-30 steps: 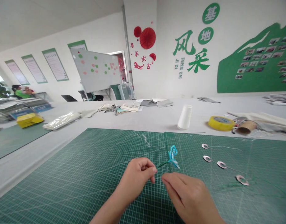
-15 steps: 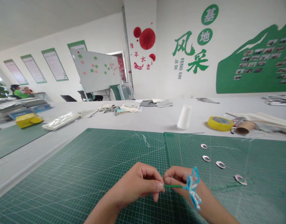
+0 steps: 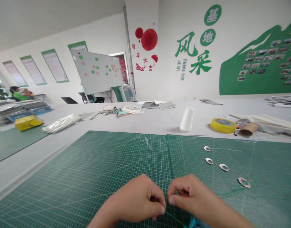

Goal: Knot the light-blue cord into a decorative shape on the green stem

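Note:
Over the green cutting mat (image 3: 112, 158), my left hand (image 3: 138, 201) pinches the end of a green stem (image 3: 173, 218). The stem slants down to the right towards a blue beaded flower (image 3: 196, 222), mostly cut off by the bottom edge of the view. Just right of my left hand, my right hand (image 3: 191, 194) has thumb and fingertips pressed together. Whatever lies between those fingertips is too small to make out. The two hands are close but apart.
Pale oval rings (image 3: 224, 167) with thin threads and loose green thread (image 3: 233, 191) lie on the right mat. Beyond are a white thread cone (image 3: 187, 119), yellow tape roll (image 3: 223, 125), cardboard tube (image 3: 248, 129) and fabric pieces (image 3: 132, 109). A person sits far left.
The blue flower has swung down to the bottom edge, below my right wrist. My right hand has come away from the stem's end, and my left hand has lowered slightly.

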A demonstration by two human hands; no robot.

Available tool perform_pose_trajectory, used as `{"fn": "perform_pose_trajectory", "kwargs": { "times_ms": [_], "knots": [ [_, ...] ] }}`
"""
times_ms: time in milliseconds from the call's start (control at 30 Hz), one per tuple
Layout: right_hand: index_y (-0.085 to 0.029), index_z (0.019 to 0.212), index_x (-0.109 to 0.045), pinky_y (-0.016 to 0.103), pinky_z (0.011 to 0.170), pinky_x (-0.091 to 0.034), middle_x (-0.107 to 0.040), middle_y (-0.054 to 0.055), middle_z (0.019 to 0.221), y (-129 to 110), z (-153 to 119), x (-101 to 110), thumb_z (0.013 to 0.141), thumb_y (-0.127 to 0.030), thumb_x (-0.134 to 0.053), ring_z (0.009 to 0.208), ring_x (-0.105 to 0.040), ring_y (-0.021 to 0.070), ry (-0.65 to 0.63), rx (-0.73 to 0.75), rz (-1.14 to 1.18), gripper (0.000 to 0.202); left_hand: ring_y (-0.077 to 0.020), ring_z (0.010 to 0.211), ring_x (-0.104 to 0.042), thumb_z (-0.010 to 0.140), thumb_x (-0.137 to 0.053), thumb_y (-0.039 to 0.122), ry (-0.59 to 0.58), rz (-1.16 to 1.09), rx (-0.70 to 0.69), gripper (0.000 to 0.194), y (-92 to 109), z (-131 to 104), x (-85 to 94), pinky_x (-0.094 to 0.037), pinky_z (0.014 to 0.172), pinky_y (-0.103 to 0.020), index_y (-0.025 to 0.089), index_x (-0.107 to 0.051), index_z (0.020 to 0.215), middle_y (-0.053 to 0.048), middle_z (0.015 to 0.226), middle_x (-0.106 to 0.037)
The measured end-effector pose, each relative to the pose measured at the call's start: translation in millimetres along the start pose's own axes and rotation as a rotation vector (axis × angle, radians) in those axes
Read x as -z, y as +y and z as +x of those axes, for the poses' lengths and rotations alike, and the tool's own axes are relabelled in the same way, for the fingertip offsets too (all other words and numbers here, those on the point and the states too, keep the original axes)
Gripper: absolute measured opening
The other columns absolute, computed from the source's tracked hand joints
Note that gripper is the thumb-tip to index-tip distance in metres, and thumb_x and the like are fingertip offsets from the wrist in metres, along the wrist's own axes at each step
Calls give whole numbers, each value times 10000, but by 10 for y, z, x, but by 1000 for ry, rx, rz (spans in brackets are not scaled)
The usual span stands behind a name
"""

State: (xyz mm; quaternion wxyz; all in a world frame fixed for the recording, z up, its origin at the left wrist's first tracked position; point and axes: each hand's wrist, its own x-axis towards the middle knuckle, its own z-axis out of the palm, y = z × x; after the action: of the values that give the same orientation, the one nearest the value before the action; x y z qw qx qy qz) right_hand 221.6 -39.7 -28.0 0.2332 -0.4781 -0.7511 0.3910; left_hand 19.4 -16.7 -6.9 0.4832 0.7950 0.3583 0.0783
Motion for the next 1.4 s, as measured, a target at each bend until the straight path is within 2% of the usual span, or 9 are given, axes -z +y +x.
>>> {"fn": "perform_pose_trajectory", "kwargs": {
  "times_ms": [100,167,400,567,800,933,1067,1200,1400],
  "knots": [
    [-199,686,-684,223,540,-332,-625,-38,615,-42,7,-27,780,-104,-602,585,-540,112,102,82,-214,156,-96,493,-470,718,-514,113,118,119,-46,203,-3,18,4,-336,517,-195,183,-668,605,34,512,-552],
    [-208,741,-685,244,580,-370,-680,-12,701,-67,-2,-44,842,-134,-553,641,-600,139,167,151,-330,181,-99,502,-449,741,-503,129,203,167,-63,218,6,30,15,-308,511,-203,177,-645,582,30,510,-529],
    [-189,755,-672,289,515,-354,-628,31,606,-52,-27,-150,906,-137,-417,543,-595,182,403,373,-713,301,-113,547,-481,800,-483,194,435,129,38,213,-6,114,13,-307,528,-220,165,-635,653,23,574,-577],
    [-187,807,-672,286,521,-369,-628,35,606,-21,-5,-199,916,-134,-383,547,-608,185,481,367,-740,314,-129,562,-513,829,-488,234,525,49,55,222,-45,150,-11,-333,542,-229,168,-632,674,11,596,-613],
    [-187,837,-651,260,549,-398,-651,40,660,-31,-12,-239,940,-171,-353,573,-605,167,440,301,-510,316,-120,560,-464,831,-516,265,567,-130,45,198,-12,145,37,-334,550,-229,163,-617,695,9,600,-590],
    [-210,837,-631,244,602,-411,-658,12,729,-59,-3,-250,947,-222,-384,643,-600,152,326,211,-200,270,-75,466,-338,812,-554,274,440,-398,18,157,53,124,60,-270,480,-206,151,-601,728,26,580,-555],
    [-206,751,-635,240,577,-375,-583,-16,650,-43,43,-212,925,-285,-430,608,-529,144,257,111,2,280,-53,428,-287,797,-585,277,329,-566,-19,142,88,90,66,-218,434,-195,140,-592,760,33,572,-547],
    [-192,736,-633,255,580,-335,-486,-27,611,38,92,-167,891,-331,-457,606,-454,148,235,52,113,273,-57,437,-331,813,-578,286,343,-469,-41,151,51,98,72,-248,438,-195,146,-603,763,27,592,-564],
    [-186,690,-591,262,570,-297,-405,-39,599,109,130,-122,849,-373,-519,596,-381,141,187,10,286,255,-96,551,-448,826,-568,243,484,-243,-71,162,33,117,79,-348,546,-223,154,-635,708,17,621,-569]
  ]
}}
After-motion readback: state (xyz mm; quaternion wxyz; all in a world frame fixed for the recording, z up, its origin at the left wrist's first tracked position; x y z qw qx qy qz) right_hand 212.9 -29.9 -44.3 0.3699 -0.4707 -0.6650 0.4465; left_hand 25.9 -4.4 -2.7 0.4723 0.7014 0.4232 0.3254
